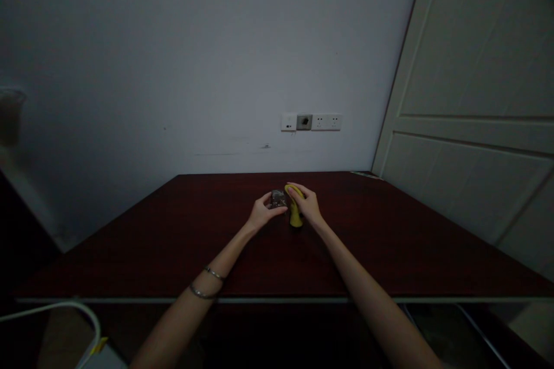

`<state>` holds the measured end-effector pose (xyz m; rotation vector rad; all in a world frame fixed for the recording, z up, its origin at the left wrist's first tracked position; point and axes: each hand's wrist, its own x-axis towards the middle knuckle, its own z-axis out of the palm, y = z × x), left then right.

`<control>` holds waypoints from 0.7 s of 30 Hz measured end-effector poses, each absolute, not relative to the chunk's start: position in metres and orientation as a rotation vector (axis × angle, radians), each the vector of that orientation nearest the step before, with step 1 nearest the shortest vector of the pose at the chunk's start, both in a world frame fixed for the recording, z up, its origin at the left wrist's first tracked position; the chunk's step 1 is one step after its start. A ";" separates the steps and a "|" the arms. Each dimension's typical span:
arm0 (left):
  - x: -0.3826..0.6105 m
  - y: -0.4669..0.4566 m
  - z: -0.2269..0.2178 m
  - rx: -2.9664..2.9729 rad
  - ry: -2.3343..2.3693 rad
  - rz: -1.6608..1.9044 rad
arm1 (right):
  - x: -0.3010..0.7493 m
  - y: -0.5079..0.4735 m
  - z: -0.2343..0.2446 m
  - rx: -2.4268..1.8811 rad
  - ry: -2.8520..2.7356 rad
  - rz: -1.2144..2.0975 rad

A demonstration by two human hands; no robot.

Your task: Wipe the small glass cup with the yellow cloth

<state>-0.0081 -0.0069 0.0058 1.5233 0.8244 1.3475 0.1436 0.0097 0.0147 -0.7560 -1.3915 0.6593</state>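
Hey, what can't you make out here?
Head view: material of the small transparent object; too dim and tiny.
Head view: part of the soft yellow cloth; under the right hand.
Head view: far end of the curved white cable; left edge cuts it.
Head view: identity of the brownish shape; blurred, cut by left edge.

Yel. cloth [296, 219] partly behind R hand [310, 204]

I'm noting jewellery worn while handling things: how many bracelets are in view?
2. Both are on the left forearm: one bracelet nearer the wrist, the other bracelet farther toward the elbow. None shows on the right forearm.
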 end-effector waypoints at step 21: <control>-0.011 -0.006 0.005 1.325 0.942 1.239 | 0.144 0.005 0.004 -0.663 -1.836 0.569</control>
